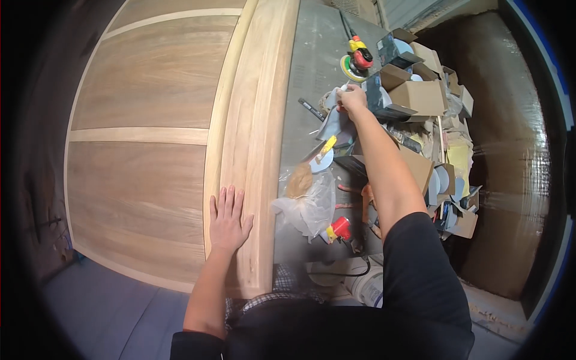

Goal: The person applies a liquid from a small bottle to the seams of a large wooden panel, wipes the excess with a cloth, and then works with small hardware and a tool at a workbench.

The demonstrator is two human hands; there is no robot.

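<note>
My left hand (227,225) lies flat on the pale wooden edge of a large panelled wood piece (138,174), fingers stretched out and apart. Reaching forward, my right hand (352,98) is closed at a heap of pale grey crumpled sheets (333,123) on the grey worktop (312,48). What its fingers pinch is small and partly hidden; a whitish bit shows at the fingertips. Just beyond that hand stands a red and yellow disc sander (358,60). A dark narrow tool (311,110) lies left of the sheets.
Open cardboard boxes (420,98) with round discs crowd the worktop's right side. Nearer me are a clear plastic bag (309,207) with a tan lump, a yellow-handled scraper (327,147) and a red air tool (341,228). A white bucket (367,285) stands below.
</note>
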